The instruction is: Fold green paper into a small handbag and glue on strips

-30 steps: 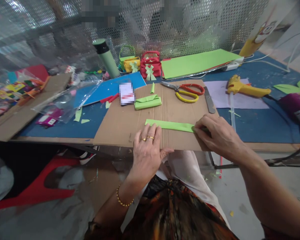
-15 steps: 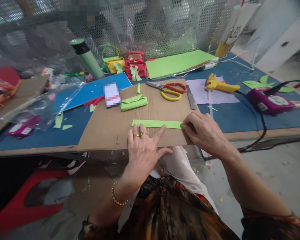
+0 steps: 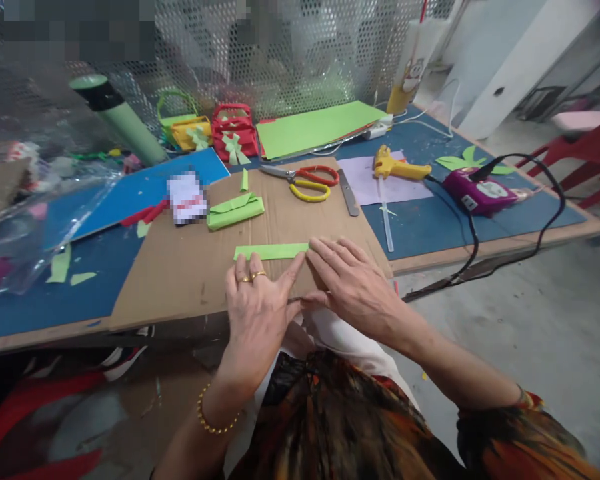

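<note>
A light green paper strip (image 3: 273,252) lies flat on a brown cardboard sheet (image 3: 180,280). My left hand (image 3: 257,297) has its fingers spread, with fingertips on the strip's lower edge. Flat over the strip's right end rests my right hand (image 3: 353,283), its fingers stretched out and covering that end. Behind the strip are a folded green paper piece (image 3: 236,210), a small green scrap (image 3: 244,180), scissors with red and yellow handles (image 3: 310,183) and a grey metal blade (image 3: 349,193).
To the right are a yellow glue gun (image 3: 400,167) and a purple box (image 3: 480,191) with a black cable. Small paper bags (image 3: 234,130), green sheets (image 3: 325,128) and a green bottle (image 3: 123,123) stand or lie at the back.
My right hand has moved left and opened from a closed pinch at the strip's end to lie flat over it. The camera view has shifted to the right.
</note>
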`<state>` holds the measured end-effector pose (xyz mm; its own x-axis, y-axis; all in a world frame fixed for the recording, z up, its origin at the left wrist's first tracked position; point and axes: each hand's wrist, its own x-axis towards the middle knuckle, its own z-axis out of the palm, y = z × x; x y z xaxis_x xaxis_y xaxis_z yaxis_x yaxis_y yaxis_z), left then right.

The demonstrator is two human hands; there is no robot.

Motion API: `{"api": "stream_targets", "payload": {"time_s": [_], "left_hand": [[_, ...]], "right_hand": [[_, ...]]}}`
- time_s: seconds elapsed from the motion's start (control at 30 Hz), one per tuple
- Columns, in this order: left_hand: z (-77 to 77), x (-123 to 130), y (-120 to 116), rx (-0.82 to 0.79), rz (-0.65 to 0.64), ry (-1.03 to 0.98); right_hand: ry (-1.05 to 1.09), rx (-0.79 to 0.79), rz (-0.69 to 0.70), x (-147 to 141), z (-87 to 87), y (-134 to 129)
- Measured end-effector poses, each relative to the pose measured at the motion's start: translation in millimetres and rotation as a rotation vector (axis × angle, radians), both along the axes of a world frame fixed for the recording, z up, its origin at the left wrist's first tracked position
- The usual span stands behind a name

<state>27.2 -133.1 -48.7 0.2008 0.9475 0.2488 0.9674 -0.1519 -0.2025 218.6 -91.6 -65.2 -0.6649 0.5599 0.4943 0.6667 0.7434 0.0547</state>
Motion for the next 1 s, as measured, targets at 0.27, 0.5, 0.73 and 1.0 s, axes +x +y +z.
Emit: {"api": "stream_targets", "payload": {"time_s": [0.27,0.5,0.73,1.0], "left_hand": [[11.3,4,1,-0.098,0.03,-0.04],[9.4,5,2,-0.091,0.038,-0.053],[3.0,6,0,-0.063,0.033,0.095],[2.8,-26,5,0.029,-0.102,-0.032]], "right_hand": [[0.038,0.057,-0.164,22,-17.2,-22],[0.104,0.113,-0.337,27,-1.5,-26],[0.065,-0.025,-0.028,-10,-7.8,-7],[0.079,-0.06,-0.069,2,-6.7,-8]]}}
